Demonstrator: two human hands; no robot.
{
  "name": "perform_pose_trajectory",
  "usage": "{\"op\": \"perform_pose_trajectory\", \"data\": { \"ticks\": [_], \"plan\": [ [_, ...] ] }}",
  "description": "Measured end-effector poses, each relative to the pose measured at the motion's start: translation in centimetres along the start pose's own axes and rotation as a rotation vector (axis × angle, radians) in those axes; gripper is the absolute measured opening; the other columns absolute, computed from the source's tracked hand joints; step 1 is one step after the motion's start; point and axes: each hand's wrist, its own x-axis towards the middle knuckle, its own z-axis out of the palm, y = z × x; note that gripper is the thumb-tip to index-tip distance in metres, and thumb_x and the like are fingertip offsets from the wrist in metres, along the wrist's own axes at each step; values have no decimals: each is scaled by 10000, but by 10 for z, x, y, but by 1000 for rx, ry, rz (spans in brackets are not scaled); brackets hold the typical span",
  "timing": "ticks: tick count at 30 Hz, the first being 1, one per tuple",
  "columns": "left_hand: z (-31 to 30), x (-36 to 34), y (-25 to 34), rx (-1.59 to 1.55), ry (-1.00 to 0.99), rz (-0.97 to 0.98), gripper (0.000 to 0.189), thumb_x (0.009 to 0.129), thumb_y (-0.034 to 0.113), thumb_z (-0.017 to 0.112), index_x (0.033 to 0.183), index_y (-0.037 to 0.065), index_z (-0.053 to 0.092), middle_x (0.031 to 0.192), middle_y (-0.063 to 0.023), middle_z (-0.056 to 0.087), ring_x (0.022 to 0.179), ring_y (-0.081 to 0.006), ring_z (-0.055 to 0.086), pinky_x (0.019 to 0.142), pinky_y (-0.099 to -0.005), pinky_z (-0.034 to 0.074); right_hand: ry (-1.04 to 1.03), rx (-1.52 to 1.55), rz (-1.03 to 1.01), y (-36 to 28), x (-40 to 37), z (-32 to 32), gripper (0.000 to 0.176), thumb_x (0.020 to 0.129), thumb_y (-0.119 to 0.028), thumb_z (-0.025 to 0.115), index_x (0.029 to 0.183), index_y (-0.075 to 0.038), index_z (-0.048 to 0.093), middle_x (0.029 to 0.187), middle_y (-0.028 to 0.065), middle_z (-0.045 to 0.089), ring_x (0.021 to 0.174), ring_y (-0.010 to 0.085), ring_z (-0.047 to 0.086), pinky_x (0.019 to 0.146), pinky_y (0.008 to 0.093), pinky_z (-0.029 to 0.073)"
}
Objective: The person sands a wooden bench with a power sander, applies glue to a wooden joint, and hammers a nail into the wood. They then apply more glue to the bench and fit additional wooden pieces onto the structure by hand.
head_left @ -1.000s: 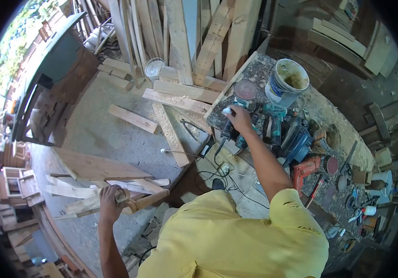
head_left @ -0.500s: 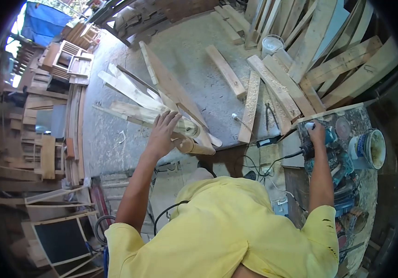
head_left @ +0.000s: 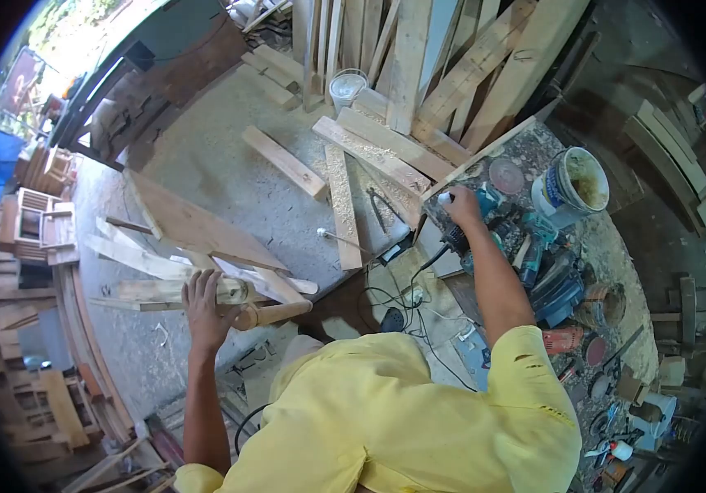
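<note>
My left hand [head_left: 206, 311] rests on the end of a pale wooden post [head_left: 151, 291], fingers spread over it, beside a rounded wooden piece [head_left: 275, 314]. On the right, my right hand [head_left: 461, 205] is closed around something with a white end, by a dark power tool [head_left: 455, 240] on the cluttered tool bench. The fingers hide most of what it holds. A teal tool [head_left: 488, 197] lies just beyond this hand. Several teal and dark power tools, among them a teal drill [head_left: 538, 238], lie to its right.
A white bucket [head_left: 570, 187] stands on the tool bench [head_left: 616, 271]. Sawdust-covered boards [head_left: 344, 205] and a small bucket [head_left: 347, 86] are ahead, with long planks [head_left: 409, 66] leaning behind. A wide board [head_left: 197, 222] lies at the left. Cables [head_left: 418, 304] run across the floor.
The view has turned to the right, so the worktable and boards appear further left and more of the tool bench shows. My left hand remains on the post and my right hand stays among the tools.
</note>
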Motion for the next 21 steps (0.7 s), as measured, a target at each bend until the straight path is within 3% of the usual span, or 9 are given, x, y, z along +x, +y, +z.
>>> {"op": "perform_pose_trajectory", "data": {
  "ticks": [3, 13, 16, 18, 19, 20, 21],
  "plan": [
    [3, -1, -4, -3, -20, -8, 808, 675, 308, 853, 1370, 93, 501, 1409, -134, 503, 1383, -358, 386, 1186, -533, 205, 33, -18, -2, 1, 0, 3, 259, 744, -204, 754, 965, -70, 752, 983, 189, 701, 931, 390, 665, 829, 457, 534],
    [2, 0, -2, -45, 11, 22, 764, 656, 277, 858, 1323, 75, 545, 1370, -145, 532, 1358, -367, 406, 1168, -523, 240, -7, 62, 65, -13, 0, -10, 272, 754, -152, 708, 1012, -74, 741, 1012, 217, 711, 979, 389, 677, 871, 449, 533],
    [-1, 0, 2, -35, -18, -1, 756, 637, 202, 857, 1313, 58, 550, 1364, -150, 536, 1348, -392, 406, 1156, -519, 268, -39, 119, 9, -13, 0, -12, 349, 694, -105, 716, 1041, -88, 739, 994, 196, 714, 959, 386, 677, 855, 449, 540],
    [11, -1, -9, -58, 30, 41, 751, 633, 183, 854, 1306, 44, 550, 1355, -160, 543, 1336, -407, 413, 1140, -524, 297, 10, 164, -44, -1, -8, -15, 587, 662, -116, 765, 1237, -93, 650, 1252, 197, 633, 1153, 387, 594, 997, 445, 479],
    [12, -1, -10, -42, 41, 64, 755, 629, 174, 853, 1304, 28, 548, 1345, -172, 550, 1318, -420, 424, 1124, -529, 318, 68, 238, 25, 1, -18, -20, 701, 660, -148, 797, 1326, -99, 588, 1353, 198, 572, 1260, 371, 534, 1069, 428, 435],
    [16, 0, -9, -31, 25, 1, 774, 608, 160, 852, 1304, 18, 546, 1345, -180, 551, 1316, -420, 426, 1128, -527, 316, 140, 293, 11, -1, -31, -41, 759, 670, -193, 829, 1373, -104, 557, 1391, 208, 544, 1306, 360, 507, 1099, 422, 415],
    [20, -2, -13, -53, 37, -9, 801, 583, 151, 852, 1312, 23, 545, 1352, -185, 544, 1324, -419, 419, 1134, -524, 315, 288, 234, 52, -4, -47, -63, 744, 682, -216, 851, 1361, -93, 574, 1349, 191, 583, 1238, 334, 563, 1057, 427, 446]
  ]
}}
